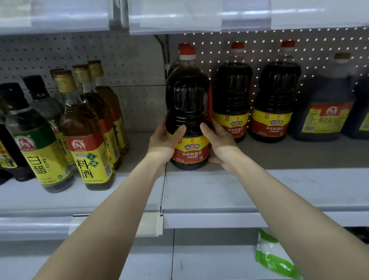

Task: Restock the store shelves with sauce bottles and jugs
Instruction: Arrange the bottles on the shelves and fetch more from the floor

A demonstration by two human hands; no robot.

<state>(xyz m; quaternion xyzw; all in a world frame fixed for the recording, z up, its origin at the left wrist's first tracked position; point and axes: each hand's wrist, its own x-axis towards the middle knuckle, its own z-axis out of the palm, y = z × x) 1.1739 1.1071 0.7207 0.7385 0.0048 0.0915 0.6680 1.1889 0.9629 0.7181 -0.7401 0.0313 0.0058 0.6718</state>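
Observation:
A large dark soy sauce jug with a red cap and a red-and-yellow label stands on the grey shelf near its left end. My left hand grips its lower left side, thumb across the front. My right hand grips its lower right side in the same way. Another red cap shows just behind it. Two matching jugs stand in a row to its right.
Two squarer dark jugs with a pale cap stand at the far right. Slim vinegar and cooking wine bottles fill the left shelf bay. A shelf with price strips hangs overhead. Green packets lie on the lower shelf.

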